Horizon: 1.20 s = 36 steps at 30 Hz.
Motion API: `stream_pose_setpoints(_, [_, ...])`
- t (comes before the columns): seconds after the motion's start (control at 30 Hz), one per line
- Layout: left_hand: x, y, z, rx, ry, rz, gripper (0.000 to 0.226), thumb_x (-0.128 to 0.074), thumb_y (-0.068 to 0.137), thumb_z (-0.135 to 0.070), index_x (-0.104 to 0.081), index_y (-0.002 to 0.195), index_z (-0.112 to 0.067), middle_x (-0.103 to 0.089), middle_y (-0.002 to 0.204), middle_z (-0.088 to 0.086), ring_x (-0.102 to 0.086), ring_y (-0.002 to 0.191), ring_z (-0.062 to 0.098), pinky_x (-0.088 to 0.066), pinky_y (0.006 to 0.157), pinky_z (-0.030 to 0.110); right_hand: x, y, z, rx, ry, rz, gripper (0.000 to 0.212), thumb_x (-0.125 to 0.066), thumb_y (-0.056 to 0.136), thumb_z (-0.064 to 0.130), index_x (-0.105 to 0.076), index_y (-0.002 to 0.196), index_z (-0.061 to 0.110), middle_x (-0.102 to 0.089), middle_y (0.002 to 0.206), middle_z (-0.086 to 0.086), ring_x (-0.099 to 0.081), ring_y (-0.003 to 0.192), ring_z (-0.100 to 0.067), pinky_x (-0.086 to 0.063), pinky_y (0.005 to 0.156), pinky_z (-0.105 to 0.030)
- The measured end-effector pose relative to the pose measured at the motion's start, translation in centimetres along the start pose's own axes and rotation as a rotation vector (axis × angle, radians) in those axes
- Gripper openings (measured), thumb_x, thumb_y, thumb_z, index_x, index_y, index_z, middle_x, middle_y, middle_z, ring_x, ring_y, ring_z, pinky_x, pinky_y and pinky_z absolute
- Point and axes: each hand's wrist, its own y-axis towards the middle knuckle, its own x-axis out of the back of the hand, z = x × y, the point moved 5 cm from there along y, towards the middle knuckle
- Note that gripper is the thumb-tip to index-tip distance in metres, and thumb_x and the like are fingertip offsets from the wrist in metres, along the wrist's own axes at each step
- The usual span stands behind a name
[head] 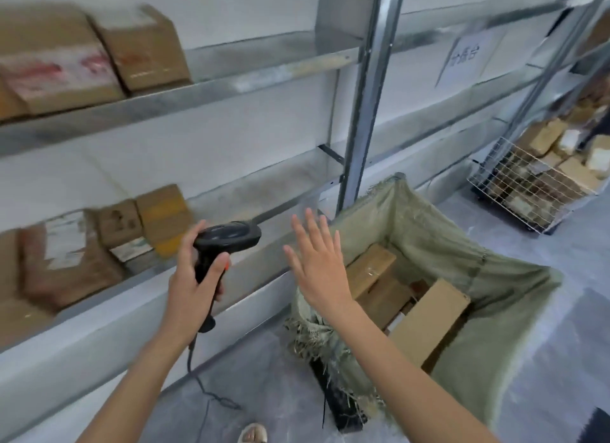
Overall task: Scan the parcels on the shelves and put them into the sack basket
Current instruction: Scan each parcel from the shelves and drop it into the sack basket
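My left hand (193, 277) grips the handle of a black corded barcode scanner (227, 236), its head pointing right along the lower shelf. My right hand (318, 261) is held flat with fingers spread, empty, above the near-left rim of the sack basket (515, 287). The green woven sack holds several cardboard parcels (429, 314). More brown parcels (109, 241) sit at the left of the lower shelf. Two larger boxes (89, 56) stand on the upper shelf at the left.
The metal shelves (264, 76) run along the white wall, with an upright post (369, 112) behind the sack. A wire basket (528, 185) full of parcels stands at the far right. The scanner cable (204, 386) trails to the grey floor.
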Motion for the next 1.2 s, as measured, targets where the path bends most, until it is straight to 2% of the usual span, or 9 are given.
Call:
stream_pose_setpoints(0.17, [8.4,-4.2,-0.3,0.001,0.061,-0.188,0.05,-0.058,0.092,-0.045,-0.037,0.133,-0.065,-0.068,0.082,0.005,-0.058,0.057,0.025,-0.052,0.054,0.036,-3.6,-1.4,8.2,0.165,-0.006,0.114,0.059,-0.026,0.107,0.047,-0.007,0.161,0.028,0.002,0.169,0.003,0.007,0.155,-0.022,0.004,0.125,-0.044])
stream_pose_setpoints(0.37, [18.7,-12.1,1.2,0.029,0.117,-0.419,0.049,-0.06,0.096,-0.049,-0.037,0.138,-0.06,-0.07,0.081,0.003,-0.06,0.054,0.019,-0.054,0.052,0.029,-8.9,-3.7,19.5,0.355,0.01,0.253,0.059,-0.026,0.108,0.046,-0.006,0.161,0.028,0.005,0.169,0.001,0.011,0.155,-0.023,0.001,0.125,-0.046])
stream_pose_setpoints(0.5, [25.1,-16.9,2.2,0.066,0.124,-0.534,0.049,-0.059,0.095,-0.045,-0.036,0.134,-0.064,-0.07,0.083,0.002,-0.059,0.054,0.019,-0.053,0.055,0.028,-12.9,-5.6,27.2,0.451,-0.001,0.319,0.06,-0.025,0.108,0.048,-0.005,0.161,0.029,0.007,0.169,0.003,0.011,0.155,-0.023,0.003,0.124,-0.045])
stream_pose_setpoints(0.63, [30.5,-19.5,2.4,0.074,0.109,-0.631,0.047,-0.062,0.09,-0.057,-0.038,0.129,-0.067,-0.07,0.083,0.002,-0.059,0.054,0.017,-0.052,0.055,0.022,-16.7,-7.4,33.9,0.528,-0.003,0.355,0.06,-0.026,0.107,0.048,-0.008,0.161,0.028,0.005,0.169,0.002,0.009,0.155,-0.025,0.001,0.124,-0.045])
stream_pose_setpoints(0.7, [33.0,-20.2,2.8,0.076,0.119,-0.666,0.048,-0.061,0.09,-0.055,-0.037,0.131,-0.066,-0.071,0.086,-0.003,-0.06,0.055,0.016,-0.052,0.054,0.022,-18.3,-8.1,36.7,0.554,-0.005,0.362,0.06,-0.027,0.107,0.048,-0.009,0.161,0.028,0.004,0.169,0.002,0.006,0.155,-0.026,0.0,0.124,-0.045])
stream_pose_setpoints(0.77, [35.1,-20.8,3.4,0.081,0.125,-0.7,0.05,-0.061,0.096,-0.046,-0.036,0.136,-0.062,-0.071,0.086,-0.004,-0.06,0.055,0.016,-0.051,0.054,0.021,-19.7,-8.7,39.1,0.576,-0.011,0.37,0.06,-0.028,0.107,0.047,-0.011,0.161,0.026,0.004,0.169,0.002,0.005,0.155,-0.028,-0.002,0.124,-0.047])
stream_pose_setpoints(0.9, [38.6,-20.8,4.7,0.097,0.075,-0.769,0.051,-0.06,0.091,-0.053,-0.035,0.132,-0.068,-0.071,0.084,-0.003,-0.059,0.055,0.015,-0.051,0.053,0.023,-22.1,-8.0,42.4,0.579,-0.062,0.371,0.061,-0.027,0.107,0.049,-0.012,0.161,0.025,0.004,0.169,0.0,0.008,0.155,-0.026,0.001,0.124,-0.047])
stream_pose_setpoints(1.2, [43.6,-14.8,9.6,0.126,0.012,-0.848,0.051,-0.059,0.103,-0.033,-0.036,0.127,-0.072,-0.069,0.083,-0.004,-0.056,0.054,0.017,-0.051,0.053,0.027,-29.0,0.5,46.7,0.516,-0.18,0.39,0.069,-0.031,0.103,0.055,-0.003,0.161,0.027,0.008,0.169,-0.004,0.011,0.154,-0.036,0.007,0.122,-0.051])
